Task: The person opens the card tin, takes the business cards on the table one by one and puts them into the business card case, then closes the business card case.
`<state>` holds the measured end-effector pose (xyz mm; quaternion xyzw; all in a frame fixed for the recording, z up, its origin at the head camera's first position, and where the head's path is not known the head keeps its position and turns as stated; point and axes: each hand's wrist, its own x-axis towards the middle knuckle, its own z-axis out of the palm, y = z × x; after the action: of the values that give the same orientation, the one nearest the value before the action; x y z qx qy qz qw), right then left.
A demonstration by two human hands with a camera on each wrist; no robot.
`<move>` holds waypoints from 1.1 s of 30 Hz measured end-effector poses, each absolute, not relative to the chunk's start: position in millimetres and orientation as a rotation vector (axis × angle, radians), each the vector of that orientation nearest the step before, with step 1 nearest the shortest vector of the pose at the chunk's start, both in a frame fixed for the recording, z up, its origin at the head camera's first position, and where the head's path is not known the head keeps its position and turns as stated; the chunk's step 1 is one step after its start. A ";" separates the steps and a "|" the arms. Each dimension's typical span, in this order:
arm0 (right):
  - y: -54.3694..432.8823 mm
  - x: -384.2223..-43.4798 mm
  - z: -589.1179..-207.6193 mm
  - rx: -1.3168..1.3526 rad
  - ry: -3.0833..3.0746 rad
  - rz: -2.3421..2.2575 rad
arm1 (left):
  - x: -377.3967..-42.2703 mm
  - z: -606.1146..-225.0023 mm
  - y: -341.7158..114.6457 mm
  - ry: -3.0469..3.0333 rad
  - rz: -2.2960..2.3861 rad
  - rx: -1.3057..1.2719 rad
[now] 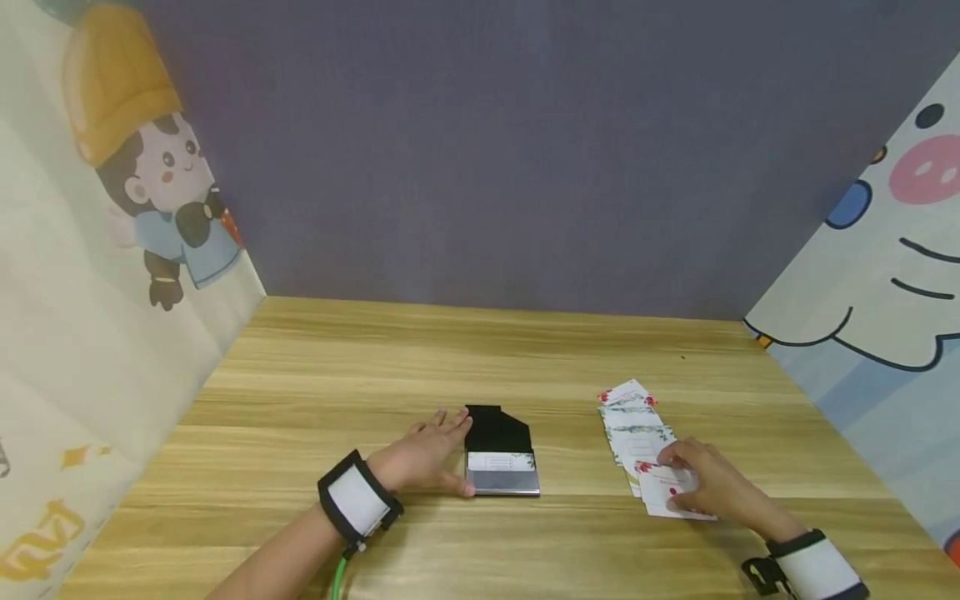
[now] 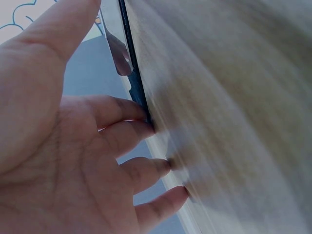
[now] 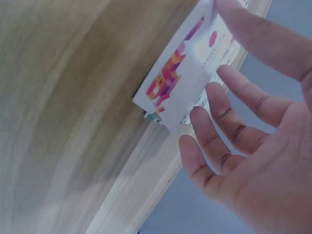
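Note:
A flat black-and-silver card case [image 1: 498, 482] lies open on the table, its black flap [image 1: 497, 429] folded back on the far side. A white card with printed leaves [image 1: 501, 461] shows inside it. My left hand [image 1: 429, 454] rests at the case's left edge, fingers spread and fingertips touching the edge and table. To the right, my right hand [image 1: 708, 479] reaches over a white card with red print [image 1: 660, 479], thumb and fingertips touching it, fingers loosely bent. In the right wrist view that card [image 3: 170, 80] shows a colourful building print.
Several more floral-printed cards [image 1: 633, 421] lie overlapped in a row running away from the right hand. The wooden table [image 1: 375, 358] meets a grey back panel [image 1: 487, 167]. Cartoon-printed sheets stand on both sides. A green cable [image 1: 339, 575] trails from the left wrist band [image 1: 358, 498].

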<state>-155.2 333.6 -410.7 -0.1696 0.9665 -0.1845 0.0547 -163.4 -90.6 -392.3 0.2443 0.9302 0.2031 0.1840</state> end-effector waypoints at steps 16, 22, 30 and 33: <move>326.3 -156.9 -403.5 -0.424 2.950 -0.696 | -162.1 -391.9 -91.2 2.610 0.592 0.688; 322.4 -157.4 -400.7 -0.413 2.968 -0.760 | -162.2 -392.3 -91.4 2.613 0.588 0.682; 312.1 -160.1 -398.4 -0.469 3.026 -0.808 | -163.0 -395.2 -92.4 2.618 0.590 0.696; 305.1 -161.8 -397.2 -0.483 3.034 -0.809 | -162.7 -395.2 -92.7 2.619 0.595 0.700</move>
<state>-161.8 305.1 -397.2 -0.1521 0.9548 -0.2547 -0.0177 -162.7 -92.7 -395.2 0.2480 0.9279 0.2106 0.1819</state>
